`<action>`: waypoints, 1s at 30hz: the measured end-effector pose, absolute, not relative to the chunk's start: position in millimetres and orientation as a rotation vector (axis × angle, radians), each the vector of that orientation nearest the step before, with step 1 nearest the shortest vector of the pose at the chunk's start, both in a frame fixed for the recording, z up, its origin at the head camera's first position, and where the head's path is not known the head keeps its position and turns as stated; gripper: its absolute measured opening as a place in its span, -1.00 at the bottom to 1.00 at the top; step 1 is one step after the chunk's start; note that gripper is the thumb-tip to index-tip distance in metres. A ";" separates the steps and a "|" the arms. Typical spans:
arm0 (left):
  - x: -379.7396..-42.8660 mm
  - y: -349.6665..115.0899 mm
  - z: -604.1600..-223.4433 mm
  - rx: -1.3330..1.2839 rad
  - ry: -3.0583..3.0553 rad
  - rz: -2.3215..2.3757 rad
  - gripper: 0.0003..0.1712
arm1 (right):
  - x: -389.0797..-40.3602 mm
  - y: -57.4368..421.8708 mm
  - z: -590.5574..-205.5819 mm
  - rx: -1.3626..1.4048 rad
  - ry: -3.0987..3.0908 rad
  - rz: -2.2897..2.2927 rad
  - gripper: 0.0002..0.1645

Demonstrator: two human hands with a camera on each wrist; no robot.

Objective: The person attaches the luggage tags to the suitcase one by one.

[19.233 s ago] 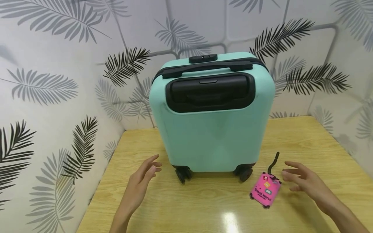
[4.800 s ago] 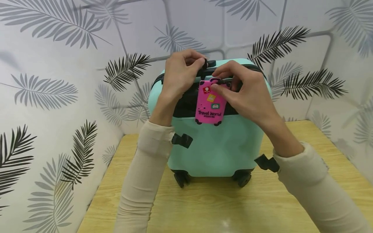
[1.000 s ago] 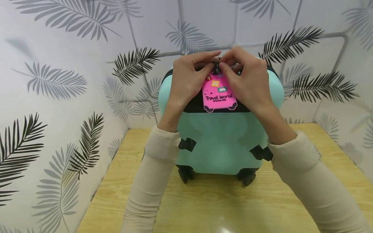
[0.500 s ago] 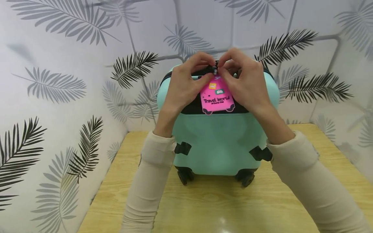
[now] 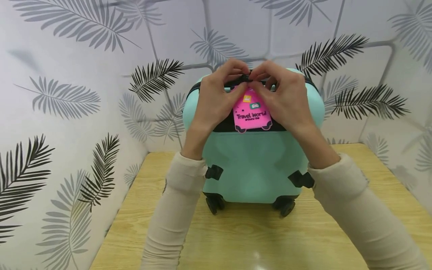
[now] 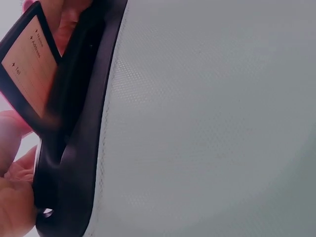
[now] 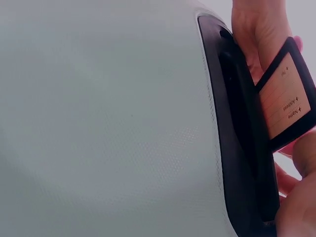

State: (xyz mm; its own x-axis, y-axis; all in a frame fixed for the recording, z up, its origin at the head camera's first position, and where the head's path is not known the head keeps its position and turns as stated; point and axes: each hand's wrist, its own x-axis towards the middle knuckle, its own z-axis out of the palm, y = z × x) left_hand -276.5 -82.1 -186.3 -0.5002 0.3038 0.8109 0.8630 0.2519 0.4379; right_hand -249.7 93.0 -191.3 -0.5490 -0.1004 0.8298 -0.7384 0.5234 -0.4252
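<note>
A mint-green suitcase [image 5: 253,165] stands upright, its top partly covered by both hands. Against its upper front hangs a pink luggage tag [image 5: 251,116] printed "Travel World". Fingers of my left hand [image 5: 216,99] and right hand [image 5: 287,97] meet over the tag's top, pinching its short black strap [image 5: 245,78] beside the suitcase's carry handle. Fingertips hide most of the strap and how it is fastened. Both wrist views show the tag's back, a card [image 6: 32,64] with name, address and tel lines, next to the black recessed pull handle [image 7: 247,123].
The suitcase's black wheels [image 5: 285,206] rest on a light wooden table [image 5: 243,240]. A wall [image 5: 84,123] with a leaf pattern rises behind and at both sides. Black wrist mounts [image 5: 301,179] jut from the beige cuffs [image 5: 187,168].
The tag lay on the table at first, then was lifted to the suitcase top. Since then my right hand has moved from the tag's corner to the strap. Lately only the fingertips shift slightly.
</note>
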 end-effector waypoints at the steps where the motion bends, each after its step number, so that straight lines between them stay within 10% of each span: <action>1: -276.6 -81.9 -186.7 -1.050 -1.940 -1.212 -0.81 | -249.6 92.6 -191.7 0.681 -1.973 1.034 -0.92; 30: -273.0 -80.2 -187.7 -0.917 -1.953 -1.192 -0.81 | -257.5 97.3 -201.6 0.820 -1.839 0.927 -0.89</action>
State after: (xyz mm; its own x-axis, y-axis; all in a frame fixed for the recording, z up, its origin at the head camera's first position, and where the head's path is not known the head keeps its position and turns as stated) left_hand -273.0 -80.2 -187.7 -0.5338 0.2217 0.8161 0.8271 0.3376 0.4493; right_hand -257.5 97.3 -201.6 -0.3832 -0.1576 0.9101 -0.8255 0.5005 -0.2608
